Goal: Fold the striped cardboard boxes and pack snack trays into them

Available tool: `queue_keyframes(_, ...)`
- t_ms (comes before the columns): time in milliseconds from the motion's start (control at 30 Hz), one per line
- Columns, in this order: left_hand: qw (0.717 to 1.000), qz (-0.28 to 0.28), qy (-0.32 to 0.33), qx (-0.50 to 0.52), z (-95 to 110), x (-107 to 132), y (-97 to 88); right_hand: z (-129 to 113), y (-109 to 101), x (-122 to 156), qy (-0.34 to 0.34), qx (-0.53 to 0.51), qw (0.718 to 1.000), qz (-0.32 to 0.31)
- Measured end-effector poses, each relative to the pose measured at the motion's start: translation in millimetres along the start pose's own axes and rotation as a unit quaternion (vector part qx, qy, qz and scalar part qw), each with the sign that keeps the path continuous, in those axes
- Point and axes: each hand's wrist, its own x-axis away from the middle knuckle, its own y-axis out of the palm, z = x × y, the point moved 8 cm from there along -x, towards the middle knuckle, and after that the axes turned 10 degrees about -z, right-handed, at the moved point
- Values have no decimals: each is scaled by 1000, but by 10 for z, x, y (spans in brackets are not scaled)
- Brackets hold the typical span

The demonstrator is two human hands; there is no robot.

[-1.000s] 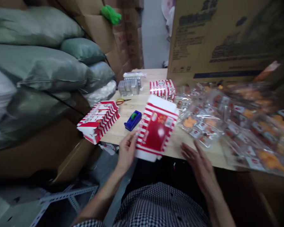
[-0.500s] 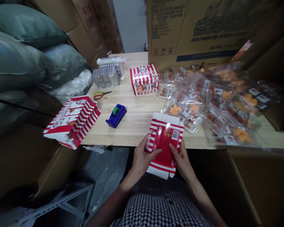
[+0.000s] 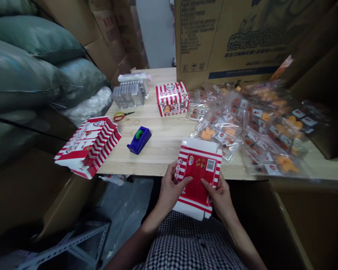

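Observation:
A flattened red-and-white striped carton [image 3: 197, 168] is held over the table's front edge, its printed back with a barcode facing up and white flaps at both ends. My left hand [image 3: 170, 187] grips its left side, thumb lying on the red panel. On the right side, my right hand [image 3: 219, 193] holds it the same way, fingers hidden underneath. Beyond it stands a folded-up striped box [image 3: 172, 99]. To the left lies a stack of flat striped cartons [image 3: 88, 144], overhanging the edge. A blue tape dispenser [image 3: 139, 140] with green tape sits between.
Clear packets with orange pieces [image 3: 231, 127] cover the table's right side. Scissors with yellow-red handles [image 3: 121, 116] lie near clear plastic cases [image 3: 128, 95]. A large cardboard box [image 3: 202, 41] rises behind; stuffed sacks [image 3: 39, 41] are piled at left.
The view has tilted slightly, so the table things sit a little lower. Both hands keep hold of the carton, which has shifted slightly down and right in the picture.

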Motion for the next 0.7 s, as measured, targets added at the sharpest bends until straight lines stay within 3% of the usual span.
queue_keyframes(133,999,-38,-9,16,-3,-82,16,40,5,-1,29,2,1000,10)
queue_keyframes(233,988,14,86,-126,347,-116,-176,45,-16,-36,29,24,999,-10)
queue_keyframes(300,947,39,185,-259,706,-121,-272,38,-3,-59,28,56,997,-46)
queue_keyframes(400,875,-60,278,-391,1007,-177,-174,5,48,-76,27,102,990,-96)
queue_keyframes(500,840,-124,278,-450,1007,-262,-83,-64,114,-92,5,138,982,-131)
queue_keyframes(700,834,-172,254,-459,843,-326,49,-123,110,-147,-31,179,972,-150)
